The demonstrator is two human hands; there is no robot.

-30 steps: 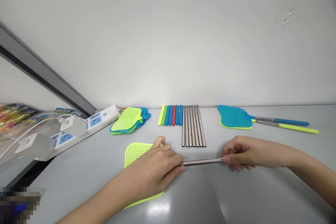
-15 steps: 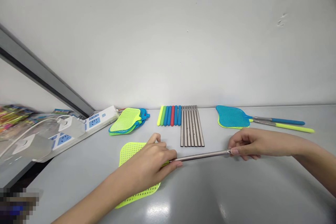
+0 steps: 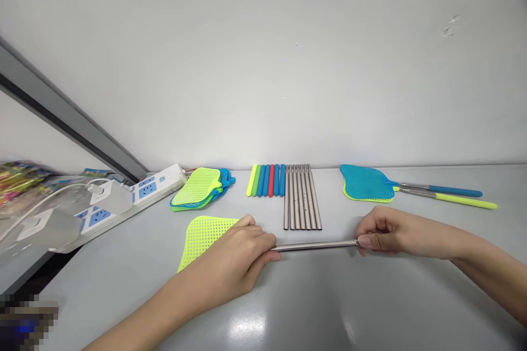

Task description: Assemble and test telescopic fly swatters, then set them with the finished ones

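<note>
A metal rod [image 3: 315, 246] lies almost level between my two hands, just above the grey table. My left hand [image 3: 245, 252] is closed round its left end, where the rod meets a yellow fly swatter head [image 3: 206, 233]. The join itself is hidden under my fingers, and my forearm covers part of the mesh. At the other end, my right hand [image 3: 376, 233] pinches the rod's tip between thumb and fingers. Just beyond the rod, several loose metal rods [image 3: 302, 203] lie side by side, next to a row of coloured handle grips [image 3: 265, 181].
Stacked swatter heads [image 3: 197, 187] lie at the back left, near a white power strip [image 3: 140, 200] with plugged-in adapters. Two whole fly swatters [image 3: 366, 184] rest at the back right. A wall [image 3: 263, 66] rises behind the grey table [image 3: 304, 307].
The rod has turned closer to level, its left end slightly higher and its right end slightly lower. The yellow swatter head has tilted, with less of its near edge showing. Both hands keep their grip.
</note>
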